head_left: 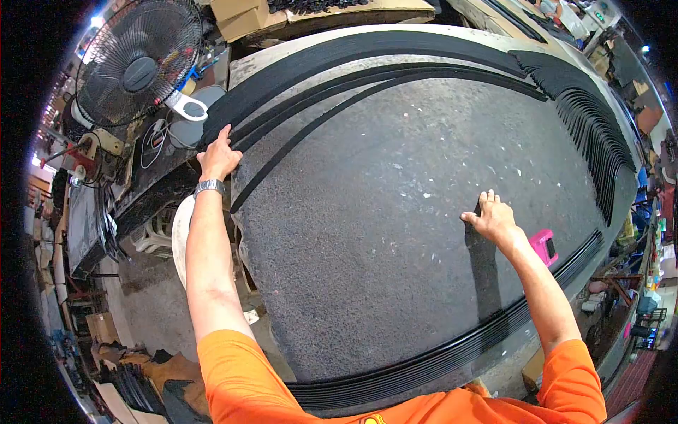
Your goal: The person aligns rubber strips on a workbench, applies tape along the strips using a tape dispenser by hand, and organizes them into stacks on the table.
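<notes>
My left hand [219,157] is at the table's left edge, beside the left ends of several long black strips. Its index finger is stretched out and it appears to hold nothing; whether the fingertips touch the strips is hard to tell. One black strip [304,134] lies apart in a curve in front of the thick bundle of black strips [353,53] along the far side. My right hand [496,218] is over the dark tabletop [381,233], thumb and fingers apart, with nothing in it. A pink item with a black part [544,247] lies close to my right forearm.
A row of thin black strips [424,367] runs along the near edge, in front of my body. More strips fan out at the right [597,141]. A fan [140,74] stands at the left on a side bench with a white cable [157,141]. Cardboard [240,18] is behind.
</notes>
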Demonstrator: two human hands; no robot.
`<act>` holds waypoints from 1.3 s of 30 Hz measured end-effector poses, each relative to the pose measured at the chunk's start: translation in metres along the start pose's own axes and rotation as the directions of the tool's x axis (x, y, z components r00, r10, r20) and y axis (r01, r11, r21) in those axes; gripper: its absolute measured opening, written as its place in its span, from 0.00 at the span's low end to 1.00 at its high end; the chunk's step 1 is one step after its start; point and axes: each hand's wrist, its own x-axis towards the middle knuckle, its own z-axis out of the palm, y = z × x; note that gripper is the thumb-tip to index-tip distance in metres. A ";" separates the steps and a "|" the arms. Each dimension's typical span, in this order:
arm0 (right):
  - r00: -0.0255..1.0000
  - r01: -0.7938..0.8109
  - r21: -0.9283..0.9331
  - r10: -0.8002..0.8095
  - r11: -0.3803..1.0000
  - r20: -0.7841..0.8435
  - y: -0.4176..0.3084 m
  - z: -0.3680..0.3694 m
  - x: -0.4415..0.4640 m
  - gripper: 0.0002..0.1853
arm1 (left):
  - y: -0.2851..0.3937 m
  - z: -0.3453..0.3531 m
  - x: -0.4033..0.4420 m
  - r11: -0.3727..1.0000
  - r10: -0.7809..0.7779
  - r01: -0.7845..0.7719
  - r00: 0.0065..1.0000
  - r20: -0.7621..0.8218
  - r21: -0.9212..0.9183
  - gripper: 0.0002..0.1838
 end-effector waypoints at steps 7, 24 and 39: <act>1.000 0.010 -0.011 -0.010 1.000 -0.030 -0.001 -0.001 -0.003 0.52 | 0.022 -0.019 -0.045 0.945 0.091 -0.051 0.990 0.108 -0.323 0.53; 1.000 0.006 -0.004 -0.006 1.000 -0.030 -0.004 -0.002 -0.006 0.52 | 0.003 0.014 -0.012 0.995 0.081 -0.082 0.997 -0.012 -0.061 0.37; 0.998 -0.011 0.039 0.013 0.999 -0.065 -0.001 0.008 -0.003 0.49 | 0.053 0.020 -0.111 0.952 0.305 -0.276 0.900 -0.310 0.136 0.31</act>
